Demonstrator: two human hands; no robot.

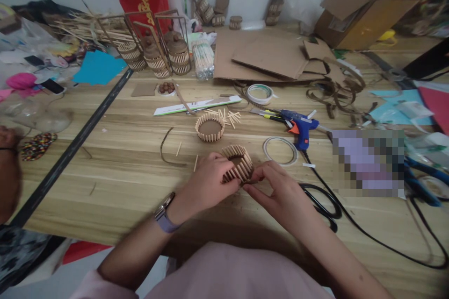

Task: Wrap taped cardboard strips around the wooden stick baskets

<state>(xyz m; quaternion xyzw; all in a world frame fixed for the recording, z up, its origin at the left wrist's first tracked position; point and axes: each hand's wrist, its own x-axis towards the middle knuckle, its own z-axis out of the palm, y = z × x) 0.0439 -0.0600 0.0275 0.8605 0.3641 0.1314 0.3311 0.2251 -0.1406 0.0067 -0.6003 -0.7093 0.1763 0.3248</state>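
Observation:
Tilted over the near part of the table, a small round basket of upright wooden sticks point(246, 164) with a brown base is gripped by my left hand point(210, 182), fingers on its side and thumb along the lower edge. My right hand point(275, 182) pinches at the basket's lower right edge, where a bit of brown strip shows at the fingertips; most of it is hidden. Just beyond stands a second stick-walled basket point(210, 128). Loose short sticks point(233, 118) lie behind it. A narrow brown strip point(163, 147) curls on the table to the left.
A blue glue gun point(298, 124) lies right, its black cord point(347, 217) looping toward the front. Tape rolls point(259, 94), a white ring point(265, 152), cardboard sheets point(259, 56) and finished lidded baskets point(178, 56) stand or lie behind. Another person's arm point(9, 173) is at far left.

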